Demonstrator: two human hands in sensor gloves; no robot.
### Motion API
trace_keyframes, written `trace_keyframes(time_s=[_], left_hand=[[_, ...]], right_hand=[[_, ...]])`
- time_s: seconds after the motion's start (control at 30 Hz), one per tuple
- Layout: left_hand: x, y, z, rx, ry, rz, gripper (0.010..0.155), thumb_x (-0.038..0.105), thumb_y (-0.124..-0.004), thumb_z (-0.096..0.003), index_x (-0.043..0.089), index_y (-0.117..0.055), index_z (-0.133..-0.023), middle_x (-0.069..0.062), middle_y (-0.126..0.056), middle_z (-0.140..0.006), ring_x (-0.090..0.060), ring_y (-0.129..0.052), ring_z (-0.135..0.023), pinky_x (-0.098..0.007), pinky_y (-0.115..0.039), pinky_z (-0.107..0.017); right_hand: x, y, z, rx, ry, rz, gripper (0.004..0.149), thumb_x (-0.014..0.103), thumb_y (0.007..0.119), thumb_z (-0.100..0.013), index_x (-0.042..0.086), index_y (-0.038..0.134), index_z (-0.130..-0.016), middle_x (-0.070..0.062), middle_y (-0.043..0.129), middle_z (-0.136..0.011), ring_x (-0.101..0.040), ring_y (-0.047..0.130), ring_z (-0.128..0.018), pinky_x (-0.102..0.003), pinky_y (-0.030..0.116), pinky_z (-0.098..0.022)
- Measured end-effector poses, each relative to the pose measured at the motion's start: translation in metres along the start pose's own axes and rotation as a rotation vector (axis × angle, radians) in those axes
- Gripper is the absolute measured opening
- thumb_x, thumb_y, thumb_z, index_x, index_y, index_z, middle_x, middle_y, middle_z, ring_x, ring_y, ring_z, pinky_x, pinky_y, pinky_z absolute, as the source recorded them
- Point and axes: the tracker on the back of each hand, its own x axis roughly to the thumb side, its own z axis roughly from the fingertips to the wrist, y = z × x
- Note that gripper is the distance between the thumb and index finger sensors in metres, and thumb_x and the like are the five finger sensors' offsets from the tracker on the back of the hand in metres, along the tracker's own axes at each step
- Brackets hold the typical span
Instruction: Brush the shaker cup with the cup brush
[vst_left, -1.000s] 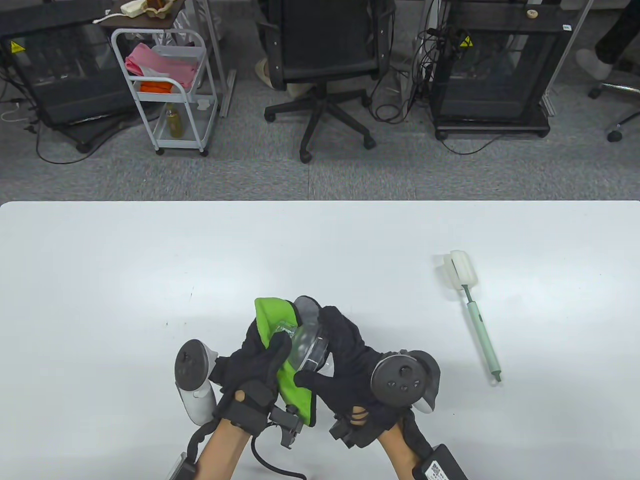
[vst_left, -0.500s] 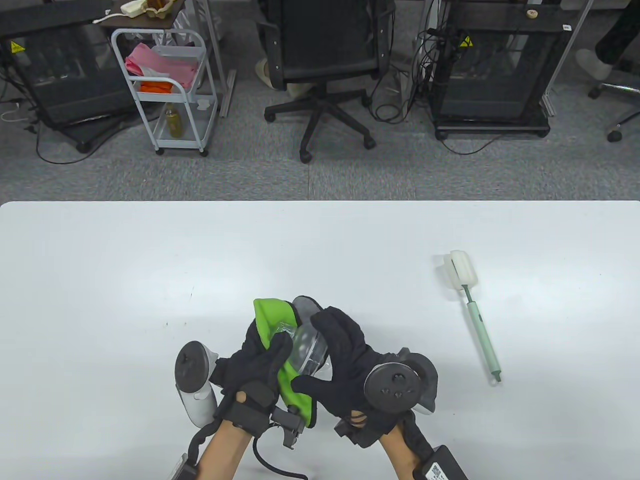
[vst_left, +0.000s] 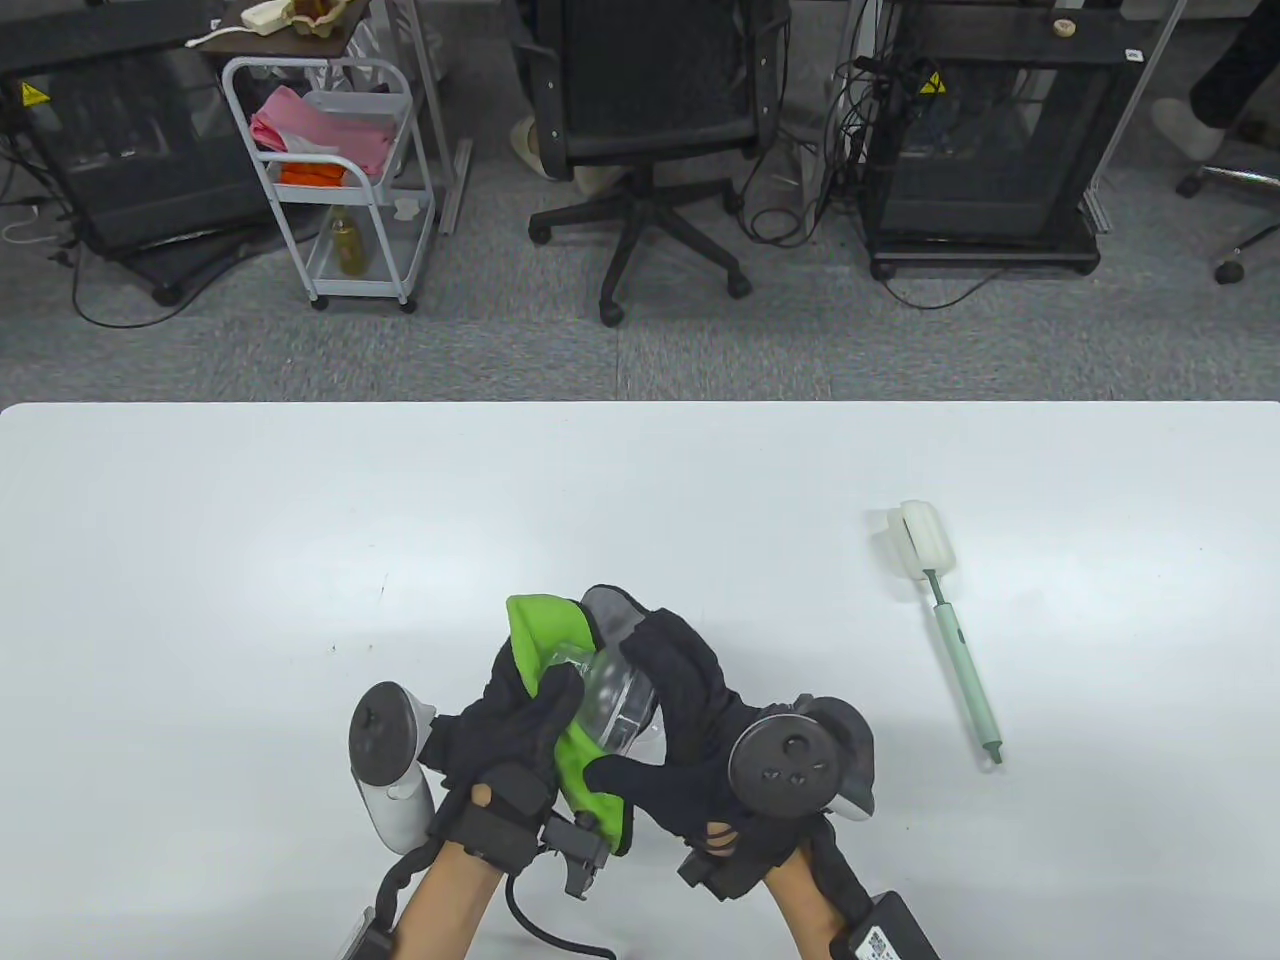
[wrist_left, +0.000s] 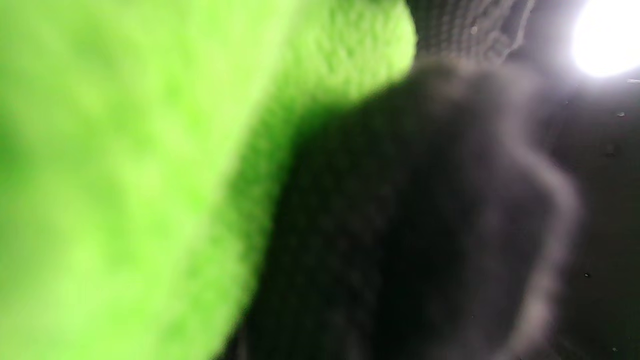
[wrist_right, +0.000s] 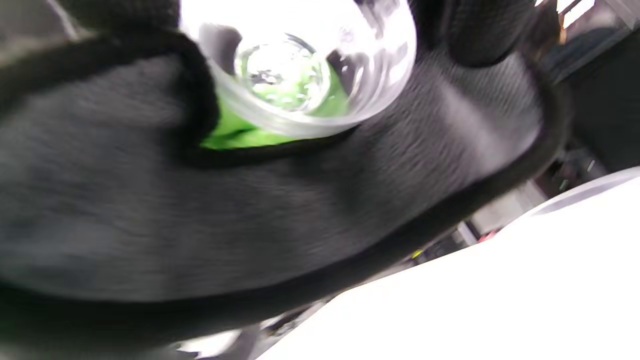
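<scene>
The clear shaker cup (vst_left: 612, 696) is held above the table's near middle, lying on its side, wrapped partly in a bright green cloth (vst_left: 545, 640). My left hand (vst_left: 520, 725) grips the cloth against the cup's left side. My right hand (vst_left: 680, 720) holds the cup from the right, fingers over its rim. In the right wrist view the cup's open mouth (wrist_right: 300, 65) shows with green cloth behind it. The green cloth (wrist_left: 130, 175) fills the left wrist view. The cup brush (vst_left: 950, 640), white sponge head and pale green handle, lies on the table to the right, untouched.
The white table (vst_left: 250, 560) spans the view. Beyond its far edge stand an office chair (vst_left: 650, 130), a white cart (vst_left: 330, 180) and black cabinets (vst_left: 980, 140) on the floor.
My right hand has shifted slightly around the cup, its tracker moving a little left and down. The cup and cloth have barely moved. The brush has not moved.
</scene>
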Motion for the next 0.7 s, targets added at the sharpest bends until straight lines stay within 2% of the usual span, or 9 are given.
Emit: trace_keyframes(time_s=[0.03, 0.17, 0.23, 0.3, 0.37, 0.43, 0.5, 0.6, 0.7], left_hand=[[-0.001, 0.001, -0.001, -0.004, -0.012, -0.004, 0.074, 0.048, -0.075, -0.0452, 0.015, -0.047, -0.105, -0.012, -0.067, -0.107, -0.039, -0.078, -0.098, -0.055, -0.074, -0.061], [0.005, 0.002, -0.002, -0.038, -0.049, -0.030, 0.077, 0.047, -0.078, -0.0445, 0.015, -0.046, -0.106, -0.011, -0.066, -0.108, -0.039, -0.075, -0.100, -0.056, -0.072, -0.063], [0.006, 0.002, -0.001, -0.025, -0.057, -0.101, 0.076, 0.047, -0.078, -0.0445, 0.015, -0.047, -0.106, -0.011, -0.067, -0.108, -0.039, -0.077, -0.099, -0.055, -0.073, -0.062], [0.004, 0.003, -0.002, -0.020, -0.058, -0.082, 0.075, 0.047, -0.078, -0.0443, 0.015, -0.048, -0.105, -0.011, -0.069, -0.107, -0.039, -0.078, -0.099, -0.055, -0.073, -0.062], [0.003, 0.003, -0.002, -0.009, -0.041, -0.024, 0.075, 0.047, -0.077, -0.0448, 0.014, -0.048, -0.105, -0.012, -0.069, -0.107, -0.039, -0.079, -0.098, -0.055, -0.074, -0.062], [0.003, 0.003, -0.001, 0.030, -0.032, -0.041, 0.074, 0.047, -0.077, -0.0447, 0.014, -0.049, -0.105, -0.012, -0.069, -0.107, -0.039, -0.080, -0.098, -0.055, -0.075, -0.061], [0.002, 0.002, 0.000, 0.011, 0.003, -0.018, 0.074, 0.047, -0.077, -0.0450, 0.014, -0.048, -0.105, -0.012, -0.069, -0.107, -0.039, -0.079, -0.097, -0.055, -0.075, -0.061], [0.001, 0.002, 0.001, 0.012, 0.010, 0.023, 0.074, 0.048, -0.077, -0.0451, 0.014, -0.049, -0.105, -0.012, -0.069, -0.106, -0.039, -0.078, -0.098, -0.056, -0.073, -0.061], [0.005, 0.000, 0.000, -0.048, -0.044, -0.007, 0.076, 0.048, -0.078, -0.0447, 0.015, -0.048, -0.105, -0.010, -0.068, -0.108, -0.038, -0.077, -0.099, -0.056, -0.072, -0.062]], right_hand=[[-0.001, 0.000, -0.001, -0.005, 0.014, -0.072, 0.092, 0.060, 0.079, -0.040, 0.022, 0.026, -0.104, -0.027, 0.037, -0.105, -0.052, 0.069, -0.086, -0.053, 0.076, -0.059], [-0.022, 0.010, 0.001, 0.055, 0.151, -0.468, 0.089, 0.062, 0.063, -0.045, 0.010, 0.024, -0.106, -0.034, 0.045, -0.104, -0.054, 0.079, -0.080, -0.057, 0.078, -0.055], [-0.027, 0.016, 0.003, 0.101, 0.218, -0.592, 0.090, 0.060, 0.058, -0.044, 0.008, 0.021, -0.106, -0.039, 0.041, -0.103, -0.057, 0.077, -0.080, -0.062, 0.075, -0.054], [-0.023, 0.012, 0.003, 0.108, 0.216, -0.506, 0.091, 0.060, 0.057, -0.044, 0.008, 0.016, -0.105, -0.038, 0.032, -0.105, -0.061, 0.068, -0.085, -0.065, 0.071, -0.056], [-0.013, 0.005, 0.001, 0.045, 0.100, -0.318, 0.099, 0.064, 0.072, -0.042, 0.014, 0.014, -0.106, -0.032, 0.023, -0.109, -0.062, 0.058, -0.089, -0.067, 0.065, -0.059], [-0.002, 0.000, 0.000, 0.034, 0.047, -0.054, 0.105, 0.065, 0.078, -0.040, 0.018, 0.008, -0.103, -0.026, 0.021, -0.107, -0.052, 0.056, -0.092, -0.060, 0.067, -0.061], [0.003, -0.001, 0.000, 0.038, 0.039, 0.046, 0.103, 0.064, 0.077, -0.041, 0.020, 0.004, -0.099, -0.022, 0.028, -0.105, -0.048, 0.062, -0.089, -0.052, 0.072, -0.061], [-0.005, 0.000, 0.000, 0.024, 0.089, -0.184, 0.095, 0.062, 0.073, -0.044, 0.017, 0.011, -0.100, -0.025, 0.039, -0.104, -0.051, 0.070, -0.083, -0.051, 0.076, -0.058], [-0.026, 0.008, 0.001, 0.054, 0.203, -0.550, 0.084, 0.063, 0.054, -0.046, 0.012, 0.020, -0.103, -0.033, 0.051, -0.099, -0.050, 0.083, -0.074, -0.051, 0.082, -0.051]])
